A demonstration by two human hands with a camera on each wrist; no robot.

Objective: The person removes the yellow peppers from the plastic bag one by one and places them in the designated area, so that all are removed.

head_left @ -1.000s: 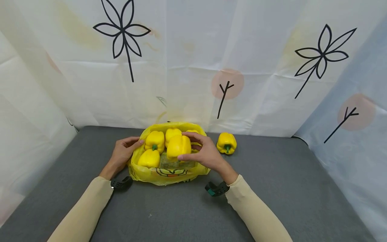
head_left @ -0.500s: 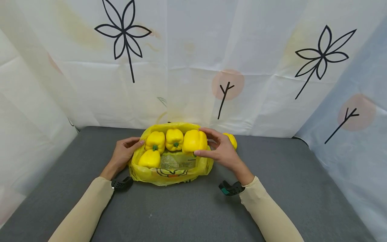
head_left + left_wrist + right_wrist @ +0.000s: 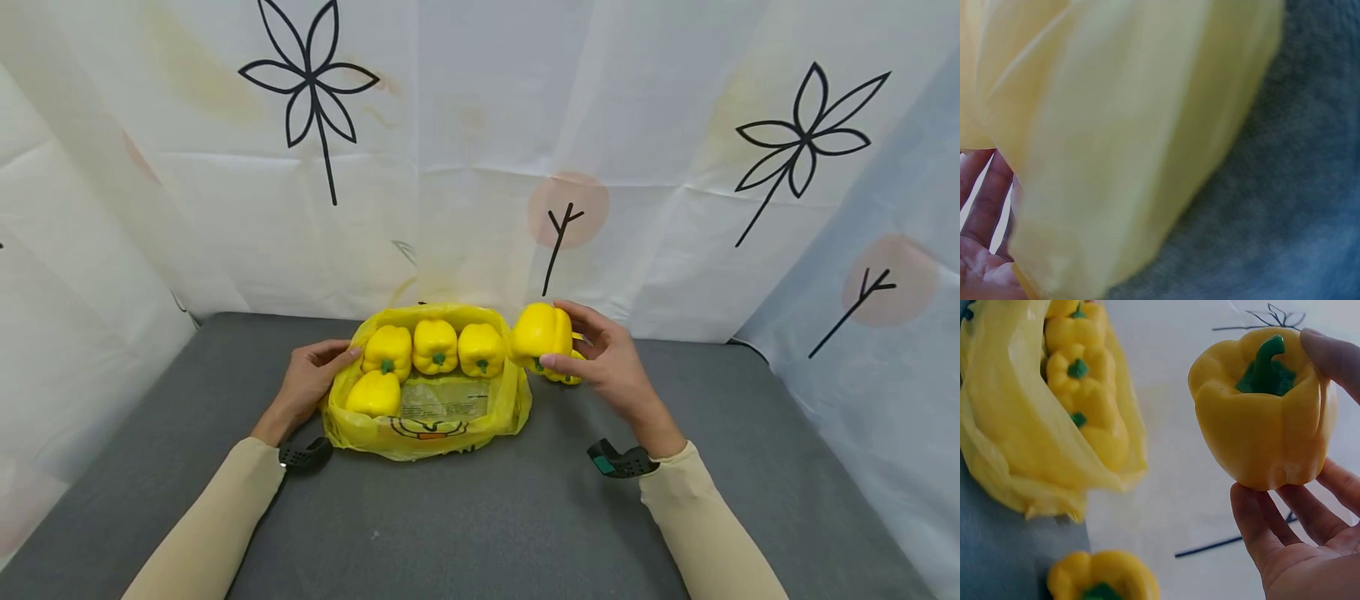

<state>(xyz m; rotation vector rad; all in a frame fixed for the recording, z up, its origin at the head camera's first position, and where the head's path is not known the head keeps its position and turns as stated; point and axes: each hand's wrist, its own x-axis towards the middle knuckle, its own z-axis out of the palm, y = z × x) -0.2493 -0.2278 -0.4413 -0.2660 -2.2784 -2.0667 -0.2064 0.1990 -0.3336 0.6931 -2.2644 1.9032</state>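
My right hand (image 3: 617,364) holds a yellow bell pepper (image 3: 542,330) between thumb and fingers, raised just past the bag's right side. Its green stem and thumb-and-finger hold show clearly in the right wrist view, where the bell pepper (image 3: 1260,428) hangs over my fingertips. A yellow plastic bag (image 3: 427,442) stands wide open with several bell peppers inside: a row (image 3: 435,343) along the back and one (image 3: 375,393) at front left. At the bag's left rim, my left hand (image 3: 303,383) grips the edge; in the left wrist view the plastic hides part of its fingers (image 3: 988,200).
Behind the held pepper, another yellow bell pepper (image 3: 564,377) sits on the dark grey table (image 3: 450,525), partly hidden. A white patterned curtain (image 3: 480,125) hangs along the table's back edge, with more fabric at both sides.
My right hand has carried the pepper from above the bag rightward past its rim, uncovering the peppers at the bag's back right. My left hand stays at the bag's left rim.
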